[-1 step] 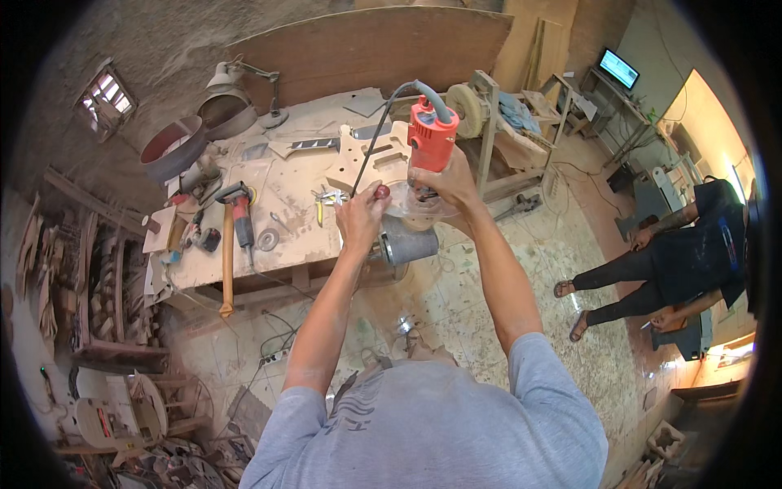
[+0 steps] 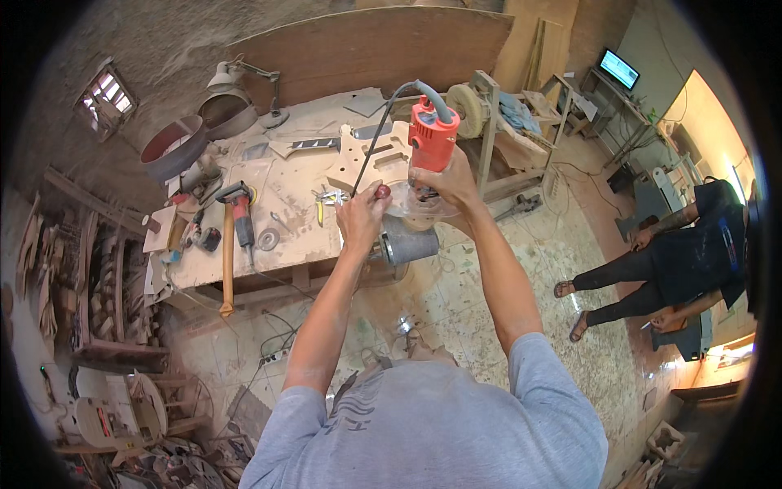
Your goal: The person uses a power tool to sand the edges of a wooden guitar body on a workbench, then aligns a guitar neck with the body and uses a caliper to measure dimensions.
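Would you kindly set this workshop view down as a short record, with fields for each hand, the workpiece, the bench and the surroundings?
Left hand: closed on the red knob
Right hand: wrapped around the red router, near its base
Workpiece: pale guitar body, partly hidden by the router; contact unclear
Bench: wooden workbench, with a red-and-black power tool and a long wooden handle overhanging the front edge
Surroundings: lit screen and another person, both at right

Worktop: a desk lamp stands near the far edge, a round drum at the far left corner; a wooden handle overhangs the near edge beside a red power tool.
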Motion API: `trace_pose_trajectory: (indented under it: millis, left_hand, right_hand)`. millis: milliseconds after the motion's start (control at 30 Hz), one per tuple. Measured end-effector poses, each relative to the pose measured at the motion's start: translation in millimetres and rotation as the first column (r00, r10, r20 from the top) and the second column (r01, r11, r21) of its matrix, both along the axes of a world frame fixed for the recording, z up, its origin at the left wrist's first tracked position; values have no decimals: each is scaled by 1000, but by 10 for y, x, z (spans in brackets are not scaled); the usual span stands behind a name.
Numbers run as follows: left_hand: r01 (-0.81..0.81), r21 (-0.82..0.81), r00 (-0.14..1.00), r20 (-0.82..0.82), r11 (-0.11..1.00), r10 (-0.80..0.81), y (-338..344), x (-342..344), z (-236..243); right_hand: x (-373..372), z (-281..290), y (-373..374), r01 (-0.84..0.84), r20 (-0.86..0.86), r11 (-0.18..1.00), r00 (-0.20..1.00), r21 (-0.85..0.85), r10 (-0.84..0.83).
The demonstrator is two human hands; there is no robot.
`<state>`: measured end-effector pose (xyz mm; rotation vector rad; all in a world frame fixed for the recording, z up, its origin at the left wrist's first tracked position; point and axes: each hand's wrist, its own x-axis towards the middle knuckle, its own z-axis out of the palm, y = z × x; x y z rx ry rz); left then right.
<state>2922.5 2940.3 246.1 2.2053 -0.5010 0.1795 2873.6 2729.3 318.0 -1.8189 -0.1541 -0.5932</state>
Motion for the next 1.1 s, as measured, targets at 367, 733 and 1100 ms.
trace_pose_trajectory:
  millis: [367, 733, 1100]
  left_hand:
    - [16, -88, 999, -32, 996, -19, 31, -48, 35]
    - [75, -113, 997, -20, 991, -78, 44, -130, 58]
    - [56, 52, 987, 145, 997, -63, 124, -232, 84]
  right_hand:
    - [-31, -36, 25, 13, -9, 1000, 1000, 17, -12]
    - [-233, 15, 43, 93, -105, 996, 990, 15, -91]
    - [-411, 0, 109, 111, -45, 993, 993, -28, -112]
